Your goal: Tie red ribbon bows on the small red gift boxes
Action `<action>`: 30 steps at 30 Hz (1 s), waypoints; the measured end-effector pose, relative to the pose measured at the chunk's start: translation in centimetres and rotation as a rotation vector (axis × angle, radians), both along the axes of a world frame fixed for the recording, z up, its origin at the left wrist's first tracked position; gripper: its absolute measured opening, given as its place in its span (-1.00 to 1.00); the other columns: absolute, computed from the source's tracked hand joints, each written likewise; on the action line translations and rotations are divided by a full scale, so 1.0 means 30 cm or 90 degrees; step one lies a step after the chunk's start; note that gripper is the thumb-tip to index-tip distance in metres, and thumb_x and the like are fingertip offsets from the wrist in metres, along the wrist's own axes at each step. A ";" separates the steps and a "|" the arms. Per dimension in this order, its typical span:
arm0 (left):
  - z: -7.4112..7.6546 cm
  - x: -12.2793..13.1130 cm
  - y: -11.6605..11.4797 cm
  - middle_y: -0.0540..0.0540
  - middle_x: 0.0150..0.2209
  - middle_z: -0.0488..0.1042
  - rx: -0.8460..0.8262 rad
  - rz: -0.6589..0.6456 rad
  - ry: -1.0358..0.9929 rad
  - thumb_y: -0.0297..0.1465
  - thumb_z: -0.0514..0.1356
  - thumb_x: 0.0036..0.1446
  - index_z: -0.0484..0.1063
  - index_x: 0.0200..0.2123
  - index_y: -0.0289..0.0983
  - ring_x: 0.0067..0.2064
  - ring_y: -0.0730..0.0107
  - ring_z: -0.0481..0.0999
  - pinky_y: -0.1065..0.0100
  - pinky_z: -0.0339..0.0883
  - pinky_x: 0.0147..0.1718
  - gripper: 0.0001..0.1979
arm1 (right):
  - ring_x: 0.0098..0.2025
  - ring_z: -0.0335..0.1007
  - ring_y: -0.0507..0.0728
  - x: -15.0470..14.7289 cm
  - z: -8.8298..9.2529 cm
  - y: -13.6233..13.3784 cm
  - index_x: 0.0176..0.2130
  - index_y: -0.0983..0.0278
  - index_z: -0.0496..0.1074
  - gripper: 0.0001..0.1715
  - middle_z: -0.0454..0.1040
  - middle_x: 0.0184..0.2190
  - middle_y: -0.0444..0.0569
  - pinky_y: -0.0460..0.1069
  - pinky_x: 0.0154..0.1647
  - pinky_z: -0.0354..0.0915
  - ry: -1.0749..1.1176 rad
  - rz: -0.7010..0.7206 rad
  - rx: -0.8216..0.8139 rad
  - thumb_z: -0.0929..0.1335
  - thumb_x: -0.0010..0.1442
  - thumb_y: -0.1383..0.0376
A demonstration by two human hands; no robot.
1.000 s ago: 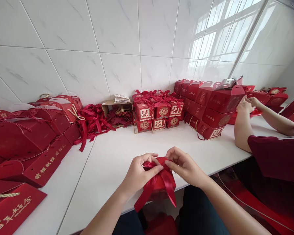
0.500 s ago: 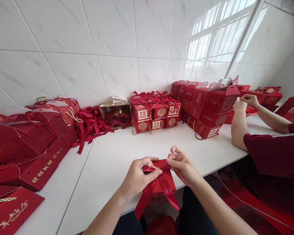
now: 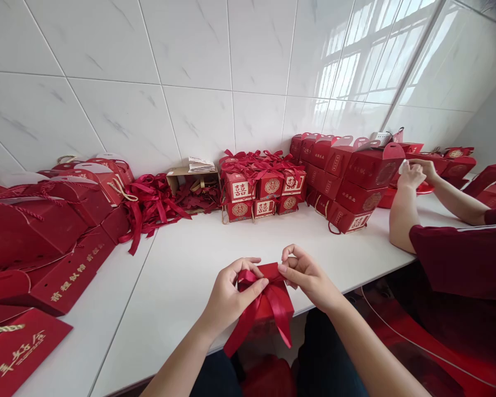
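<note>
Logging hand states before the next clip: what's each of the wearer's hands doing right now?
Left hand: closed, holding the red ribbon on the red box.
Right hand: closed, pinching the same ribbon farther right.

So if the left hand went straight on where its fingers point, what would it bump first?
Past the ribbon it pinches, the left hand would probably bump the right hand, though depth is hard to judge.
</note>
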State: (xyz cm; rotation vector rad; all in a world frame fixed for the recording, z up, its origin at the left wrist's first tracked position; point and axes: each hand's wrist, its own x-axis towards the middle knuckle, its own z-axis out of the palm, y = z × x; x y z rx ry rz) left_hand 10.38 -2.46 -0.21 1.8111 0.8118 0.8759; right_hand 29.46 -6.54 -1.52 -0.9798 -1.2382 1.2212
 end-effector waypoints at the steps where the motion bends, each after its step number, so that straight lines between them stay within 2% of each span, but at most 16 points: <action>1: -0.002 -0.002 -0.003 -0.14 -0.20 0.53 0.015 0.010 -0.011 -0.33 0.23 0.12 0.39 -0.34 -0.22 0.20 0.11 0.33 0.15 0.22 0.10 -0.90 | -0.55 0.08 -0.01 0.004 0.004 -0.005 -0.27 0.19 0.20 -0.67 0.18 -0.57 -0.27 -0.10 -0.51 0.05 -0.041 -0.008 0.007 0.35 0.20 0.04; 3: -0.012 -0.010 -0.009 -0.13 -0.06 0.48 0.039 0.043 -0.023 -0.31 0.23 0.13 0.34 -0.23 -0.19 0.21 0.17 0.30 0.15 0.16 0.15 -0.85 | -0.47 0.20 0.03 0.012 0.013 -0.024 -0.22 0.19 0.25 -0.72 0.27 -0.49 -0.19 -0.08 -0.45 0.17 -0.149 -0.066 0.035 0.28 0.27 0.04; 5: -0.029 -0.028 -0.011 -0.14 0.07 0.40 0.052 0.089 -0.030 -0.28 0.21 0.16 0.29 -0.12 -0.16 0.22 0.20 0.28 0.12 0.09 0.19 -0.76 | -0.28 0.33 0.10 0.011 0.025 -0.063 -0.14 0.18 0.29 -0.73 0.37 -0.28 -0.05 -0.02 -0.31 0.29 -0.271 -0.146 0.089 0.26 0.29 0.06; 7: -0.047 -0.060 -0.013 -0.16 0.12 0.35 0.049 0.134 -0.047 -0.22 0.15 0.21 0.24 -0.04 -0.13 0.23 0.20 0.26 0.10 0.08 0.20 -0.72 | -0.04 0.34 0.20 -0.007 0.034 -0.115 -0.05 0.14 0.31 -0.69 0.35 -0.05 0.05 0.04 -0.14 0.35 -0.384 -0.189 0.157 0.32 0.24 0.09; 9: -0.066 -0.107 -0.014 -0.17 0.13 0.34 0.037 0.180 -0.057 -0.18 0.09 0.24 0.23 -0.02 -0.13 0.25 0.18 0.24 0.10 0.09 0.20 -0.71 | 0.10 0.28 0.29 -0.046 0.030 -0.167 0.00 0.10 0.32 -0.57 0.28 0.11 0.10 0.11 -0.03 0.35 -0.490 -0.195 0.243 0.40 0.15 0.13; 12: -0.094 -0.197 -0.020 -0.17 0.11 0.37 0.029 0.272 -0.004 -0.13 0.08 0.21 0.27 -0.05 -0.13 0.23 0.11 0.27 0.07 0.13 0.18 -0.69 | 0.14 0.25 0.40 -0.118 -0.006 -0.206 0.02 0.09 0.37 -0.54 0.26 0.17 0.16 0.22 0.00 0.32 -0.653 -0.197 0.412 0.43 0.11 0.23; 14: -0.118 -0.257 -0.028 -0.16 0.08 0.40 0.049 0.338 0.078 -0.11 0.14 0.14 0.30 -0.08 -0.13 0.20 0.04 0.31 0.02 0.16 0.17 -0.67 | 0.11 0.27 0.40 -0.142 -0.040 -0.189 0.06 0.10 0.37 -0.55 0.33 0.13 0.16 0.25 -0.03 0.31 -0.735 -0.206 0.450 0.37 0.16 0.33; 17: -0.160 -0.319 -0.045 -0.17 0.04 0.41 0.082 0.423 0.164 -0.08 0.17 0.07 0.34 -0.12 -0.13 0.16 -0.05 0.34 -0.04 0.19 0.14 -0.64 | 0.10 0.29 0.35 -0.097 -0.082 -0.099 0.09 0.13 0.37 -0.51 0.40 0.09 0.12 0.25 0.01 0.28 -0.781 -0.270 0.398 0.28 0.19 0.45; 21: -0.207 -0.332 -0.060 -0.22 0.07 0.38 0.047 0.516 0.145 -0.03 0.14 0.05 0.23 0.00 -0.15 0.16 -0.12 0.33 -0.12 0.24 0.10 -0.49 | 0.12 0.28 0.35 0.111 -0.110 0.093 0.05 0.15 0.39 -0.60 0.34 0.11 0.14 0.26 0.07 0.24 -0.772 -0.331 0.352 0.29 0.20 0.34; 23: -0.219 -0.320 -0.062 -0.23 0.07 0.39 0.051 0.524 0.126 -0.02 0.14 0.03 0.14 0.08 -0.16 0.16 -0.11 0.34 -0.12 0.27 0.08 -0.41 | 0.12 0.27 0.37 0.232 -0.119 0.198 0.03 0.18 0.37 -0.58 0.33 0.10 0.17 0.28 0.10 0.20 -0.775 -0.334 0.345 0.35 0.15 0.21; 26: -0.222 -0.302 -0.062 -0.26 0.07 0.37 0.055 0.531 0.131 -0.02 0.12 0.04 0.01 0.17 -0.16 0.16 -0.14 0.35 -0.12 0.32 0.00 -0.31 | 0.11 0.26 0.38 0.370 -0.135 0.345 -0.04 0.19 0.35 -0.54 0.35 0.04 0.17 0.35 0.15 0.08 -0.804 -0.421 0.277 0.39 0.07 0.11; 30: -0.219 -0.294 -0.064 -0.27 0.05 0.39 0.042 0.542 0.123 -0.03 0.11 0.08 -0.04 0.20 -0.16 0.14 -0.14 0.37 -0.11 0.35 -0.04 -0.31 | 0.11 0.26 0.39 0.450 -0.151 0.494 -0.06 0.21 0.31 -0.58 0.34 0.03 0.18 0.45 0.18 -0.09 -0.805 -0.449 0.237 0.36 0.09 0.14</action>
